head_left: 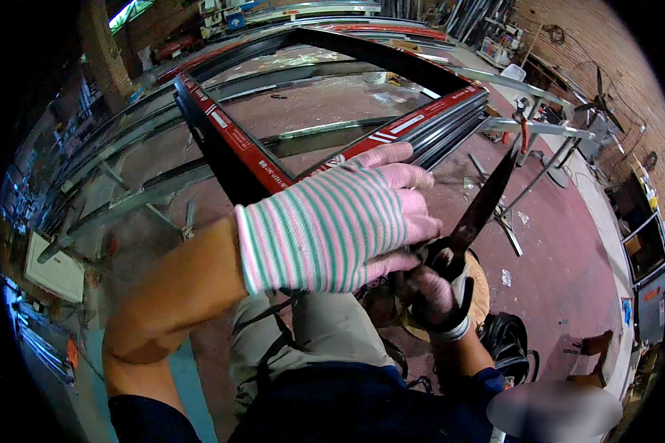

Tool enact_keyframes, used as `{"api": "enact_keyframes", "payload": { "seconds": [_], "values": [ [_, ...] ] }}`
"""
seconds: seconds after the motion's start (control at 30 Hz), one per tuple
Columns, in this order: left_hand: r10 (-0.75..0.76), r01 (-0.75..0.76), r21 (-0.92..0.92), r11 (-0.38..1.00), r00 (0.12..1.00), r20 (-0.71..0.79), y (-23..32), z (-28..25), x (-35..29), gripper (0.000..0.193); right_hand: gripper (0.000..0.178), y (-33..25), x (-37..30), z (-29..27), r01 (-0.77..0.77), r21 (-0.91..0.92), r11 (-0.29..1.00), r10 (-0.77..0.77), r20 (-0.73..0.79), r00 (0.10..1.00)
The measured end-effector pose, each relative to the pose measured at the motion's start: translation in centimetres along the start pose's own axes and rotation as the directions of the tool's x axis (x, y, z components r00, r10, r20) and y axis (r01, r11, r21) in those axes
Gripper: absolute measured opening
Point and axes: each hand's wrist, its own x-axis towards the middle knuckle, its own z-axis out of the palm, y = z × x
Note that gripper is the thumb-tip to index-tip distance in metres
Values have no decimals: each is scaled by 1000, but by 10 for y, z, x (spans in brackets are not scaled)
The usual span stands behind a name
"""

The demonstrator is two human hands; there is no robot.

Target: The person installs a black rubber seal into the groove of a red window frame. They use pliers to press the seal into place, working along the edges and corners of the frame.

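Note:
My left hand [332, 225], in a pink, green and white striped glove, reaches across in front of the dark metal frame with red printed film [238, 146]. Its fingers are spread, back upward, with thumb and index tips close to my right hand; whether they touch anything there is hidden. My right hand [434, 295], gloved too, is closed around the handles of large dark scissors [486, 198]. A black handle loop shows beside that hand, and the long blade points up and to the right.
Long steel rails [144, 198] support the frame. A trestle [543, 127] stands to the right, with metal offcuts [511, 235] on the reddish floor. A round wooden stool top [479, 284] and a black bag [506, 340] lie near my right arm. Cabinets [649, 255] line the far right.

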Motion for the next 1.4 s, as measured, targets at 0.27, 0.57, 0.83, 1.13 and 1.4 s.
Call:
{"api": "enact_keyframes", "payload": {
  "seconds": [0.27, 0.57, 0.83, 1.13, 1.4],
  "values": [
    [-116, 122, -43, 992, 985, 124, -7, 1, 38, 35, 17, -56, 16, -15, 152, 115, 982, -130, -181, 975],
    [-525, 408, -791, 456, 841, 131, -6, -1, 24, 24, 22, -24, 25, -26, 250, 247, 936, -201, -207, 957],
    [-697, 306, -914, 265, 716, 38, -2, -4, 23, 19, 63, -28, 10, 2, 28, -93, 995, -27, 20, 999],
    [-616, 348, -634, 690, 743, -263, -8, 6, 12, 18, 50, -42, 13, -5, -33, -283, 959, 64, 104, 992],
    [-749, 443, -766, 467, 658, -76, -2, -4, 15, 18, 29, -42, 15, -14, 63, -505, 861, -5, 117, 993]
  ]
}}
